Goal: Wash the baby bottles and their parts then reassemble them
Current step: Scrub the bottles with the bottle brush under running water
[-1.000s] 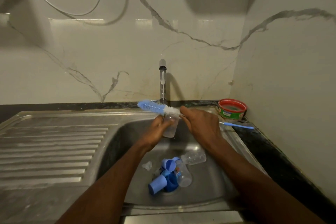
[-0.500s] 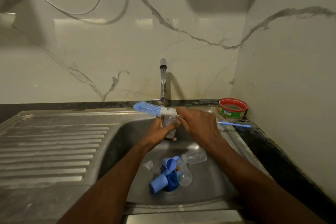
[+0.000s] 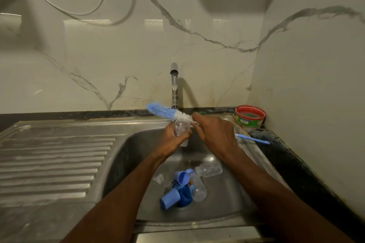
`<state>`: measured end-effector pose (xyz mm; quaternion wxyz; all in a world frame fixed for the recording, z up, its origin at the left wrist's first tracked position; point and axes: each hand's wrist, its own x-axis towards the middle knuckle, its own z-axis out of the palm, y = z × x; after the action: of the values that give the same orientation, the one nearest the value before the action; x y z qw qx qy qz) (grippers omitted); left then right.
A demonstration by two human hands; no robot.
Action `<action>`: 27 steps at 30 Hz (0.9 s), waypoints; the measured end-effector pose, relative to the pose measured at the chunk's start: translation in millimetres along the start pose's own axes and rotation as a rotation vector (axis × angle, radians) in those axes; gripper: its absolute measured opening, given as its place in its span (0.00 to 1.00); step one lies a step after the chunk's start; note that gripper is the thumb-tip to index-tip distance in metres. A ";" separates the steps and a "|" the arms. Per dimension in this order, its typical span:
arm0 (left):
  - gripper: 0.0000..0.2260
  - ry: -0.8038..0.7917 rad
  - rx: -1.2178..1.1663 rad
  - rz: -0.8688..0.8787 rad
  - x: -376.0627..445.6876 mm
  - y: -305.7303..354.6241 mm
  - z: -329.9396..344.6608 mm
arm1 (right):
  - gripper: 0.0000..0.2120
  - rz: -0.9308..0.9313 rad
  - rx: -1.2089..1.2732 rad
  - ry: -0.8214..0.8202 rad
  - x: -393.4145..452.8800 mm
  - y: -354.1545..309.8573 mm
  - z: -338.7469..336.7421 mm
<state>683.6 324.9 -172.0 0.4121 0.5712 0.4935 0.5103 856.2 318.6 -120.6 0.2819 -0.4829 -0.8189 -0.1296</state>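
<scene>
Left hand: my left hand [image 3: 171, 140] is curled round a small clear plastic baby bottle [image 3: 180, 130], holding it roughly upright over the steel sink basin [image 3: 126, 156], just in front of the tap.
Right hand: my right hand [image 3: 214, 134] grips the wire handle of a long bottle brush with blue and white bristles [image 3: 167, 113]; the bristle end sticks out to the left past the bottle's mouth, and the thin blue tip of the handle shows to the right of my wrist, over the sink's edge.
Brush and bottle: the white bristles sit right at the bottle's top; I cannot tell whether they touch it.
Basin floor: a second clear bottle [image 3: 209, 168] lies on its side near the back, a third clear bottle [image 3: 197, 188] lies beside a cluster of blue plastic caps and rings [image 3: 177, 189] at the drain, and a small clear teat [image 3: 158, 178] lies just left of them.
Tap: a chrome spout [image 3: 174, 85] stands at the wall behind my hands.
Counter: a round red-rimmed green tub [image 3: 250, 116] sits in the back right corner.
Left side: the ribbed steel drainboard [image 3: 53, 163].
</scene>
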 end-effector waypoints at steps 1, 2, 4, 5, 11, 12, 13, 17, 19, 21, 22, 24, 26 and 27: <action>0.20 0.038 -0.014 -0.003 0.9 -0.1 -1.8 | 0.06 -0.010 0.018 -0.004 -1.5 4.2 0.6; 0.24 0.076 -0.040 -0.006 1.9 -0.5 -4.5 | 0.07 -0.015 0.031 -0.005 -3.3 10.9 0.6; 0.33 0.105 -0.109 -0.013 3.7 -0.3 -10.6 | 0.08 0.005 0.034 -0.012 -8.3 29.6 2.2; 0.36 0.097 -0.115 -0.009 3.9 -0.4 -13.7 | 0.09 0.025 0.035 -0.006 -10.2 38.0 2.6; 0.26 -0.065 -0.033 -0.002 -2.3 -0.9 -7.9 | 0.09 -0.039 0.069 0.051 -6.5 28.5 7.9; 0.23 -0.077 -0.059 -0.016 -3.7 0.5 -6.7 | 0.07 -0.059 0.046 0.049 -4.2 20.5 7.6; 0.20 -0.073 -0.101 -0.034 -4.5 1.0 -8.0 | 0.06 -0.069 0.017 0.049 -2.1 14.4 6.3; 0.20 -0.051 -0.242 -0.061 0.9 -1.0 -22.6 | 0.08 -0.051 0.003 0.043 -2.5 25.7 4.0; 0.23 -0.040 -0.261 -0.033 3.1 -1.5 -25.7 | 0.09 -0.011 0.049 0.060 -7.1 39.6 2.7; 0.25 -0.011 -0.180 -0.002 2.1 1.1 -20.5 | 0.09 -0.002 0.072 0.090 -10.9 44.1 2.1; 0.29 -0.004 -0.117 0.002 1.1 2.7 -15.7 | 0.09 -0.018 0.091 0.085 -11.4 41.1 2.0; 0.33 -0.017 -0.029 -0.008 -1.4 4.7 -6.8 | 0.07 -0.075 0.109 0.065 -9.8 26.4 0.9; 0.29 -0.031 0.004 -0.037 -2.4 3.1 -5.4 | 0.05 -0.118 0.125 0.051 -6.3 12.3 -1.2; 0.25 -0.043 0.008 -0.053 -3.1 2.5 -8.7 | 0.05 -0.123 0.136 0.029 -4.3 9.2 -2.8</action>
<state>675.4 321.1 -168.9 0.4336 0.5704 0.5017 0.4847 866.7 318.7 -121.4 0.3175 -0.4096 -0.8496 -0.0975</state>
